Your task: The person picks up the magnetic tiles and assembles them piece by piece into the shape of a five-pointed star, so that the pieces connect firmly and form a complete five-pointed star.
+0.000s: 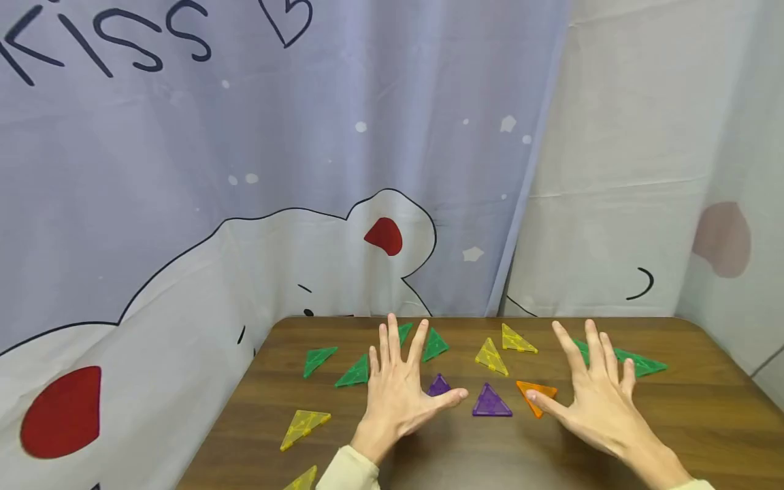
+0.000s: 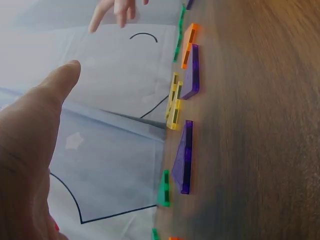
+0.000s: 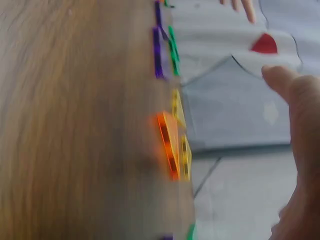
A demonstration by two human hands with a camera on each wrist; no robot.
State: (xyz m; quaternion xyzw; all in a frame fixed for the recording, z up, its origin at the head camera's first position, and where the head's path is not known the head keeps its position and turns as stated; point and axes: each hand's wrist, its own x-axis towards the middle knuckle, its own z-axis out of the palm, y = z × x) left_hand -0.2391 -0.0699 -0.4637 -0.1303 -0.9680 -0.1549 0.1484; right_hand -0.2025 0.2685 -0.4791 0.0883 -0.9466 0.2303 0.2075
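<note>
My left hand (image 1: 397, 393) hovers over the table with its fingers spread and nothing in it. It partly covers a purple triangular tile (image 1: 438, 385) and a green triangular tile (image 1: 404, 332). To the right, my right hand (image 1: 597, 403) is also held above the table, fingers apart and holding nothing. Its thumb overlaps an orange triangular tile (image 1: 539, 390) in the head view; the right wrist view shows this orange tile (image 3: 169, 145) lying apart from the thumb. Between the hands lies a second purple triangular tile (image 1: 492, 401). Green tiles (image 1: 640, 363) lie partly hidden behind the right hand.
Two yellow triangular tiles (image 1: 492, 357) lie toward the back of the wooden table (image 1: 465, 456). More green tiles (image 1: 320, 360) are left of centre, and yellow tiles (image 1: 303, 427) lie near the left edge. A printed curtain (image 1: 465, 170) hangs behind the table.
</note>
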